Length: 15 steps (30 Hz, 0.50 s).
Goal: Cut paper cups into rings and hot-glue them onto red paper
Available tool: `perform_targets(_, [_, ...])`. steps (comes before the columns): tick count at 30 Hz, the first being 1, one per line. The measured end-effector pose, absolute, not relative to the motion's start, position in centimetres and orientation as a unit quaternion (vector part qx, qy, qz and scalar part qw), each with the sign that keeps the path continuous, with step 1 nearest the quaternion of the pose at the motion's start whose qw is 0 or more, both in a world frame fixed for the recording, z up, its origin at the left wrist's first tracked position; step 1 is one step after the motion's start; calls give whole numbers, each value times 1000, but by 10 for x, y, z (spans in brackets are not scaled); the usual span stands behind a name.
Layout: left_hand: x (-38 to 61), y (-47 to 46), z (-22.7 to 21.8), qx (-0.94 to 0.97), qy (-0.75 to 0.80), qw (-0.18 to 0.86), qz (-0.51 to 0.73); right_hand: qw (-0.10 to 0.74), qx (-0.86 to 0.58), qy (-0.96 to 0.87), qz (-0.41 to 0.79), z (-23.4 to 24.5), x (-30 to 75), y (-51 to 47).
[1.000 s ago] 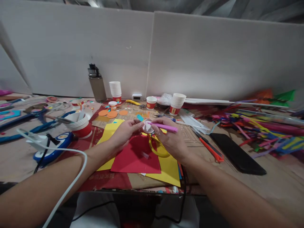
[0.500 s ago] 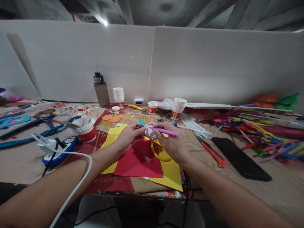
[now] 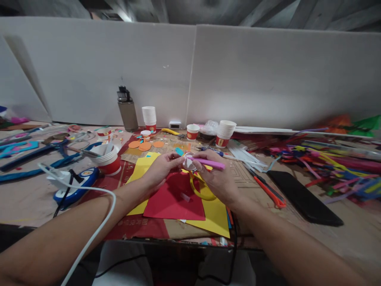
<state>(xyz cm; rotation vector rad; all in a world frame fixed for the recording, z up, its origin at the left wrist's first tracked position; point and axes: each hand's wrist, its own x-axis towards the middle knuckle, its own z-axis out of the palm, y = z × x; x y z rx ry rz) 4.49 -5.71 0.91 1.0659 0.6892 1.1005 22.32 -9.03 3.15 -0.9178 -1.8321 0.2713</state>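
My left hand has its fingers closed on the edge of a small white round piece, which looks like the cut-down base of a paper cup. My right hand pinches the other side of this piece, with a purple stick-shaped thing across its fingers. Whether the stick is a pen or a strip is hard to tell. Just below the right fingers is a yellow loop, perhaps a scissor handle. Red paper lies under both hands on yellow sheets.
Stacked paper cups and a bottle stand at the back, near orange discs. More cups and a blue power strip are left. Right lie a red-handled tool, a black phone-like slab and pipe cleaners.
The camera view has shifted slightly, so the background sits a little higher. Both hands keep their hold on the white piece, and the purple stick stays across the right fingers.
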Motion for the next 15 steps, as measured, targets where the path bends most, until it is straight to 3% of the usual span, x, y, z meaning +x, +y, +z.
perform_targets(15, [45,-59,11,458,297,678,493,509,-379,-765,107,32,222,-92])
